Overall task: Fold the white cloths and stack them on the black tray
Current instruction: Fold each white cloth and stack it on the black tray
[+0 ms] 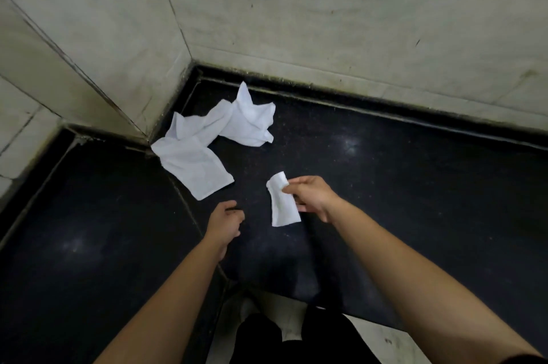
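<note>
Small folded cloth (281, 203) hangs pinched in the right hand (311, 196). Flat cloth (192, 165) lies at its ten o'clock, touching crumpled cloth (252, 120) at twelve.

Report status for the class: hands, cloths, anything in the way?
Right hand pinching small folded cloth; left hand empty, fingers loosely curled. Flattish cloth and crumpled cloth unfolded near the wall corner. Nothing blocking the hands.
</note>
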Available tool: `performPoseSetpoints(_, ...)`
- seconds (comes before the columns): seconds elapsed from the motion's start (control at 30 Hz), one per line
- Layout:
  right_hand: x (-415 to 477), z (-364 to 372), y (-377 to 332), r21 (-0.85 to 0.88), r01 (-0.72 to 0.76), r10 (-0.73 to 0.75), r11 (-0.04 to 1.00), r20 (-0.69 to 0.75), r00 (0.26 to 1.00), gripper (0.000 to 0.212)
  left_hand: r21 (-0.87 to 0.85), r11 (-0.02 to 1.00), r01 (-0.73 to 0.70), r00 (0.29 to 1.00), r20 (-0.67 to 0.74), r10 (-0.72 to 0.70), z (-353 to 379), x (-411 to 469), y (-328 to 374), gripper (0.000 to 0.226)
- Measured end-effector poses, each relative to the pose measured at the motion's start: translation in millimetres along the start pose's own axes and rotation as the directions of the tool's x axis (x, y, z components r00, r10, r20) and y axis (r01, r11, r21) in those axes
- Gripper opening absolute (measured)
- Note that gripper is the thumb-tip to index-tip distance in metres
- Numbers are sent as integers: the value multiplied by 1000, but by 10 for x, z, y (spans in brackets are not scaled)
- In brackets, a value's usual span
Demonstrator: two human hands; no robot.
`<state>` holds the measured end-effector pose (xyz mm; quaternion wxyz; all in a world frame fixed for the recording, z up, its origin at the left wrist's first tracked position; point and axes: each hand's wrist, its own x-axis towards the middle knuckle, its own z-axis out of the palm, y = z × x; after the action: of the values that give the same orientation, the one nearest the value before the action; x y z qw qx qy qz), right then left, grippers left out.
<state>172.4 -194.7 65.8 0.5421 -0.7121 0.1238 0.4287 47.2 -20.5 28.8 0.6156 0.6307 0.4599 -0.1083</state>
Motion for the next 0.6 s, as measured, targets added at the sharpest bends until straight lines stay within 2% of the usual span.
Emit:
performPoseSetpoints(0.13,-356,-59,-266,14,68,-68,998,60,996,12,-223,970,93,973,225,-41,-63,-169,308,55)
performPoseSetpoints(0.23,-627,-190,-341,84,89,-99,992,126,987,17,-323,934,154,905,425,-2,-35,-293,545,59)
performPoseSetpoints(0.3,-797,-306,-284,125,97,-113,987,128,985,23,-300,943,144,832,553,48,13,-341,644,47)
performPoseSetpoints(0.4,-1028,-481,-53,146,99,-106,984,44,993,25,-217,969,119,718,693,67,155,-382,702,48)
performPoseSetpoints(0.6,-1429,-810,536,337,107,-93,936,-57,994,35,-74,997,21,672,740,40,673,-661,723,37)
